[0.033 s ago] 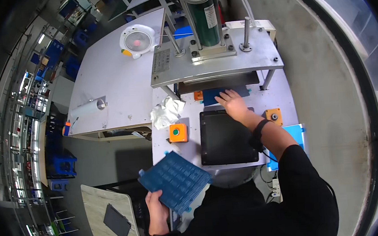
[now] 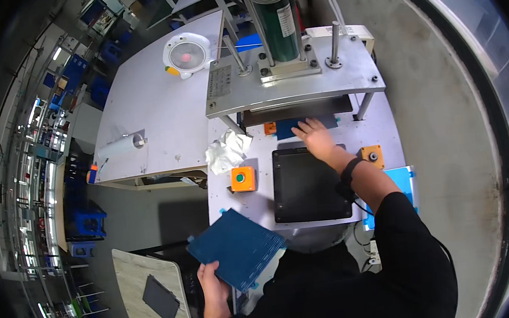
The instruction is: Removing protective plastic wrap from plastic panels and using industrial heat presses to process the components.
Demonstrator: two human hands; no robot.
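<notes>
In my left hand (image 2: 215,288) is a thin dark-blue sheet (image 2: 236,242) with small light-blue tabs at its corners. The thumb lies on top of its near edge; the other fingers are hidden below. My right hand (image 2: 316,139) reaches forward with fingers stretched out over a second dark-blue sheet (image 2: 286,129), which lies partly beneath the press (image 2: 296,85). The fingertips seem to touch that sheet. Between my body and the press, a black square plate (image 2: 308,187) lies on the white table, partly under my right forearm.
Orange button boxes flank the plate: one with a green button (image 2: 242,179) at left, another (image 2: 372,156) at right. Crumpled white paper (image 2: 228,151) lies beside the press. A white fan (image 2: 185,55) and clear roll (image 2: 121,146) stand on the left table. Bright-blue sheets (image 2: 400,185) are at right.
The whole view has shifted slightly. The sheet in my left hand is angled a little differently, and its pale surface pattern shows less. My right hand stays over the far sheet.
</notes>
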